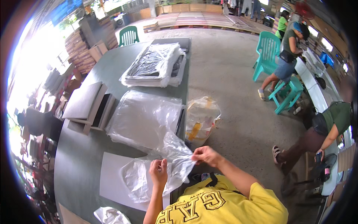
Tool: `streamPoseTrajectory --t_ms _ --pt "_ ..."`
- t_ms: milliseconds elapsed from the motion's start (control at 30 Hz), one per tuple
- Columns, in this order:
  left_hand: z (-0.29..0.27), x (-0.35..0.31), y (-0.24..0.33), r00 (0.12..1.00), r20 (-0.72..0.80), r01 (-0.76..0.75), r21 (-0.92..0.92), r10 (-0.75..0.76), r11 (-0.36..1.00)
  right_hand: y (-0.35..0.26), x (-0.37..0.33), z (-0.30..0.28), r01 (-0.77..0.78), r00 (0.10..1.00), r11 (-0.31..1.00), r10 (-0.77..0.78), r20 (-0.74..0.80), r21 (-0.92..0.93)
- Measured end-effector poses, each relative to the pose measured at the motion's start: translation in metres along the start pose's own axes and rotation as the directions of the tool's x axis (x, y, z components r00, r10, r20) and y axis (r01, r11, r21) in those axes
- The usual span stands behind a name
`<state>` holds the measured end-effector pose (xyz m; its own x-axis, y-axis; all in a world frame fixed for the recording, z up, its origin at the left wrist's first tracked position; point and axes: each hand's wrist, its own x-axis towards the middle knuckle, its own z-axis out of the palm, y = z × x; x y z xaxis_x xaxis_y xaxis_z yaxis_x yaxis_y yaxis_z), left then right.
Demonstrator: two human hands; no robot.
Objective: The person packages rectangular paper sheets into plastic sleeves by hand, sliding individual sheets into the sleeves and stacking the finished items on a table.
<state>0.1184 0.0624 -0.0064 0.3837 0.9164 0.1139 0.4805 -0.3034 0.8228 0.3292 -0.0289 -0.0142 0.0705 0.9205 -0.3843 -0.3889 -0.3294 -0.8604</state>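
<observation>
A crumpled clear plastic bag (177,156) stretches over the near right edge of the table. My right hand (207,156) pinches its right side between thumb and fingertips. Against the same plastic, my left hand (158,172) is raised with its fingers curled together; whether a fold of the bag is in them is hidden. Under the loose plastic lies a flat white sheet or board (112,179). Just beyond my hands, a stack of clear plastic bags (143,112) lies flat.
Plastic-wrapped flat panels (151,65) are piled farther along the grey-green table (85,156). Grey box-like pieces (84,102) stand at the left. A whitish sack (201,117) is on the floor beside the table. Two people work at a bench (317,93) on the right, near green chairs (266,52).
</observation>
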Motion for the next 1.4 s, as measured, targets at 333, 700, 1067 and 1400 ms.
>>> streamPoseTrajectory --t_ms 333,700,1067,1400 --pt "-0.043 -0.002 -0.016 0.959 0.038 0.247 -0.600 -0.281 0.761 -0.019 -0.006 0.028 0.114 0.956 0.815 -0.246 0.162 0.567" --pt "-0.019 -0.023 0.060 0.633 0.716 -0.406 -0.018 0.295 0.914 -0.071 -0.021 0.055 0.672 0.715 0.739 -0.666 0.211 0.054" --pt "-0.047 0.003 0.053 0.817 0.526 0.084 -0.513 0.236 0.854 -0.085 -0.028 0.034 0.232 0.932 0.951 -0.277 0.234 0.205" --pt "-0.067 0.010 0.062 0.831 0.542 0.204 -0.509 0.127 0.837 -0.098 -0.049 0.060 0.164 0.889 0.814 -0.367 0.274 0.557"
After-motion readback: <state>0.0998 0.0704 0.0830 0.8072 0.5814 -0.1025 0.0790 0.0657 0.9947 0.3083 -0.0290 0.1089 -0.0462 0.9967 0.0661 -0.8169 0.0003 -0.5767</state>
